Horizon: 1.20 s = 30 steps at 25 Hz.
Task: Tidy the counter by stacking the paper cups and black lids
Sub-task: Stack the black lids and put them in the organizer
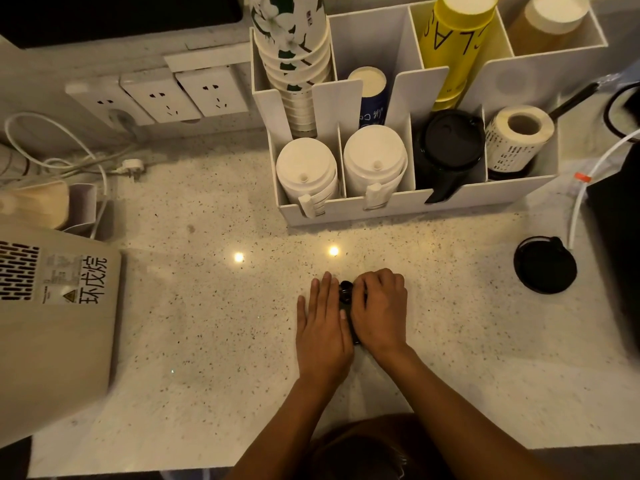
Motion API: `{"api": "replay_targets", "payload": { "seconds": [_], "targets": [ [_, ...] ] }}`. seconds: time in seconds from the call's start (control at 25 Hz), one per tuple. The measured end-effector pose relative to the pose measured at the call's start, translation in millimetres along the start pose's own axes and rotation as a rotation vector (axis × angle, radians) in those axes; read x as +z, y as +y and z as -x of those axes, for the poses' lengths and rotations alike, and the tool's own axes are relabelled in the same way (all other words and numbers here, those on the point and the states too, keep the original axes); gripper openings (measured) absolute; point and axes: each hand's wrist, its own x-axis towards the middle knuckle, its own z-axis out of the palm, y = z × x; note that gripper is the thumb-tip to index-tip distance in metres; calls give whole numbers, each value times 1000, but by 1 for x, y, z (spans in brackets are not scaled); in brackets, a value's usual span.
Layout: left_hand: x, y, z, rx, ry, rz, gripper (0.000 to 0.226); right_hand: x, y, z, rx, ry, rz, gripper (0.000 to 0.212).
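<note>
1. The left hand (320, 320) lies flat on the counter (207, 323), fingers straight, its inner edge pressed against the black lids (345, 295) and curled round nothing. If it only pushes sideways, the lids could slide along the smooth stone rather than settle together.
2. Those lids sit mid-counter between the two hands, nearly covered. How many there are, or whether they nest squarely, is probably beyond telling from here. A skewed one would jam or spring loose under pressure.
3. The right hand (379, 306) curls over the lids from above, fingers bent onto them. Pressing down off-centre could flip an edge up.
4. Behind, the white organiser (415, 202) already holds a black lid stack (450, 140). A careless drop there may knock its neighbours.
5. Far right, a single black lid (544, 265) lies well apart, near a thin white tube (581, 202), and is easily forgotten.
</note>
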Motion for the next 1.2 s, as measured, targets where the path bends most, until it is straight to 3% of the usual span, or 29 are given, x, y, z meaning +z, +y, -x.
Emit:
{"api": "replay_targets", "payload": {
  "seconds": [0.6,0.72,0.88,1.0,1.12,1.2],
  "targets": [
    [-1,-2,-2,15,-19,29,58,3,13,29,-72,-41,104,33],
    [-9,1,1,-107,10,186,63,1,12,28,-66,-29,90,37],
    [-17,-3,12,-176,20,158,66,-6,6,27,-40,-28,32,42],
    [-29,14,21,-185,13,435,47,-14,2,35,4,-53,-147,35],
    [-54,37,30,-310,9,711,21,-33,-2,46,72,-136,-392,26],
    [-68,46,36,-416,-64,920,19,-51,-1,50,95,-131,-493,22]
  ]
}}
